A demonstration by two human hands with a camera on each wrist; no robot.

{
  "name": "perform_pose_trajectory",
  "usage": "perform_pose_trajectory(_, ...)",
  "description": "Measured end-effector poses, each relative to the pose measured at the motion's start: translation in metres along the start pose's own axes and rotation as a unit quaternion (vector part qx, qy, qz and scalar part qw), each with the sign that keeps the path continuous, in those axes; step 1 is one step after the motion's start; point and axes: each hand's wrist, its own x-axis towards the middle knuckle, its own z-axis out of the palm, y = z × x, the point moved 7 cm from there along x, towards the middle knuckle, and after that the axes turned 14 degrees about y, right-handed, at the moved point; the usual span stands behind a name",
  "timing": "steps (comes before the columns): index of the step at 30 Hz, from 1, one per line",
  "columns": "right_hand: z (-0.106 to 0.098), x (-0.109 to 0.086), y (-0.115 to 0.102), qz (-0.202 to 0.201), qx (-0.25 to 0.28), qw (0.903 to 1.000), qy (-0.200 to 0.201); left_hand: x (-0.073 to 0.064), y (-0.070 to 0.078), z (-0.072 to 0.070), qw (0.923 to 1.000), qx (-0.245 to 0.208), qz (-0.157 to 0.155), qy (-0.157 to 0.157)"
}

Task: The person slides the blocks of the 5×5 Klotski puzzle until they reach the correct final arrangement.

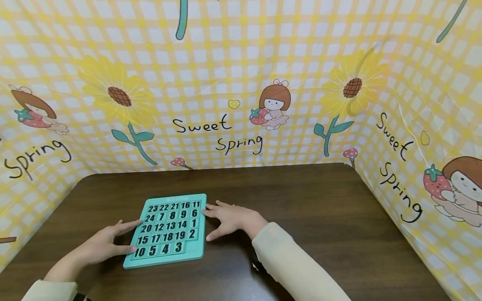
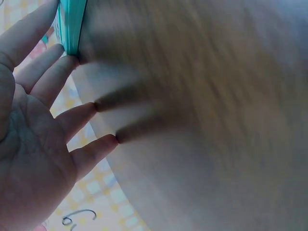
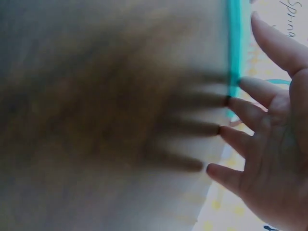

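A turquoise number slide puzzle (image 1: 196,252) lies flat on the table, its several tiles printed with black numerals. The bare slot in its tile field is at the bottom right, beside the 3 and below the 2. Along the puzzle's left edge, my left hand (image 1: 103,243) touches the frame with outstretched index finger and thumb; in the left wrist view, other fingertips (image 2: 111,139) rest on the tabletop. My right hand (image 1: 231,219) is spread at the opposite edge, index fingertip right at the frame and thumb near its side. Neither hand grips anything.
The dark brown wooden table (image 1: 320,234) extends far to the right of the puzzle. A yellow checked cloth (image 1: 211,75) with flowers and cartoon figures hangs behind the table and along both sides.
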Motion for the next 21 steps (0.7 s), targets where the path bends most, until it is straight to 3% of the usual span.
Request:
perform_pose_trajectory(10, -0.010, -0.021, 0.011, 0.026, -0.013, 0.9995, -0.015, 0.001, 0.024, 0.013, 0.9999, -0.005, 0.012, -0.009)
perform_pose_trajectory(21, -0.019, -0.049, 0.030, 0.025, 0.000, 0.9996, -0.011, 0.012, 0.048, 0.029, 0.9997, 0.014, 0.017, -0.009)
